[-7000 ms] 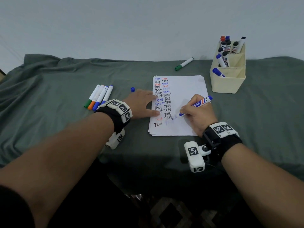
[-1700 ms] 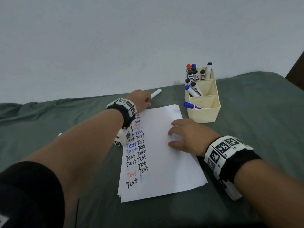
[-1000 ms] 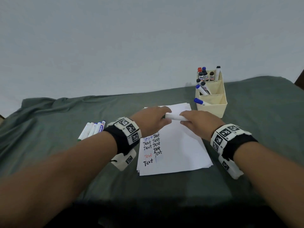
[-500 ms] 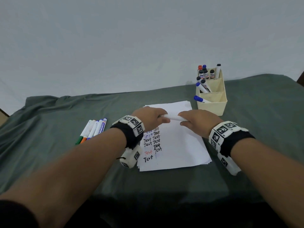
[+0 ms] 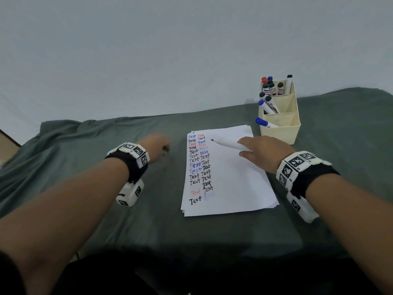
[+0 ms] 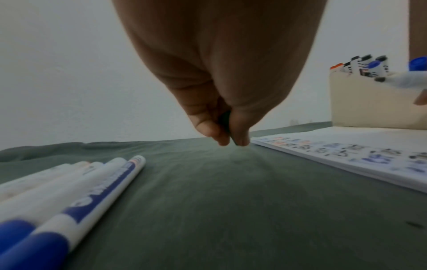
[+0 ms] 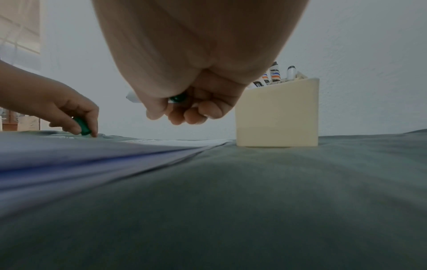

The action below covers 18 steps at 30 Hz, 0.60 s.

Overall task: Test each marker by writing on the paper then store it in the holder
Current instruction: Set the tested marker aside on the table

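Marker, white barrel, uncapped, dark tip pointing to 9 o'clock: your right hand has its fingers curled round the rear of the barrel, and the right wrist view shows a green end plug peeping between them. The tip hangs over the top of the paper; whether it touches the sheet cannot be told. Cap, green: pinched between thumb and fingertips of your left hand, low over the grey-green cloth just off the sheet's 9 o'clock edge, at or nearly on the fabric. Paper: a thin stack lying flat at centre, two columns of the word "Test" in black, blue and red down its left side, the right side blank. Holder, cream, three stepped compartments, at 1 o'clock from the paper and just beside its far corner; capped markers stand or lean in each compartment. Untested markers: a row lying side by side on the cloth at 9 o'clock, near your left wrist, seen in the left wrist view only. Step in hand, by my reading: uncapping done, writing test not yet begun. Next move calls for swinging the tip into a writing grip, choosing blank space beside the columns, and keeping the cap within reach for recapping before storage.
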### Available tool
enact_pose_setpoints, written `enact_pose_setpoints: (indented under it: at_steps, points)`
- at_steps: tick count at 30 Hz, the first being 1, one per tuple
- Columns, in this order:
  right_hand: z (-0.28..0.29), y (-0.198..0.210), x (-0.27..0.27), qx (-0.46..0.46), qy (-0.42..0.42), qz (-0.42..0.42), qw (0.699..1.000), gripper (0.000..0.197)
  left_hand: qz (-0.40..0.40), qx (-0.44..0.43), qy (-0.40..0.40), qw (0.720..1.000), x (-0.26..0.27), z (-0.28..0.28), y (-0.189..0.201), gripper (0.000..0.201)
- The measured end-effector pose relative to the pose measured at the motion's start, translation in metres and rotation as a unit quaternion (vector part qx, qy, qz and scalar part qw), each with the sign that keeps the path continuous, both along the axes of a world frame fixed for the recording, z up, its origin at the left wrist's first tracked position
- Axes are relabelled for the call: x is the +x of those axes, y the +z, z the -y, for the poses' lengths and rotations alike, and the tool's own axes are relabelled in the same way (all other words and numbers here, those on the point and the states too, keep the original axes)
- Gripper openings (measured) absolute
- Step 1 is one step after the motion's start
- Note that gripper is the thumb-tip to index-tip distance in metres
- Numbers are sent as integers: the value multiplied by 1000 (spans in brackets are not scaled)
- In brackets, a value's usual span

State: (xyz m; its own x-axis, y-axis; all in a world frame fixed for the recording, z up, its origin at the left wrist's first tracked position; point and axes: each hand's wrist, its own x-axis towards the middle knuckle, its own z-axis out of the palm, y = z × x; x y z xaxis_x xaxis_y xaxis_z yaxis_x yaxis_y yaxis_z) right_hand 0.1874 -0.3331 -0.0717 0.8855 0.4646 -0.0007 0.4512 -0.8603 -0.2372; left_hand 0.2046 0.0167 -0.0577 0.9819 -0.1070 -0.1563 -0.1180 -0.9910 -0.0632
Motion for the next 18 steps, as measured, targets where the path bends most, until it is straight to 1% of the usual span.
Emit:
enact_pose_setpoints:
  at_steps: [2,7,9,12,14,15,16,18]
  points:
    - [0,-1,1,0,1,0,1000,21,-4,23,-22,999,2,-5,-3,28]
    - [1,-3,3,-1,0,-2,1000,25,-15,-10,1,1000,2,-9,-13,44]
    - [0,-3,3,9,-3,-6,1000,32,-8,-3,5,1000,2,-9,-14,49]
    - [2,-3,4,34,4,-2,999,53,52,41,-43,997,-7,-2,-11,54]
    - [3,-1,3,42,22,11,999,54,100,21,-81,992,-22,12,-8,58]
    - [3,-1,3,42,32,16,998,52,104,0,-101,989,-32,21,-7,63]
    - [4,-1,2,43,39,25,998,51,91,-18,-119,989,-42,30,-8,70]
    - [5,-1,2,64,39,43,996,50,32,-26,-143,989,-60,45,-14,88]
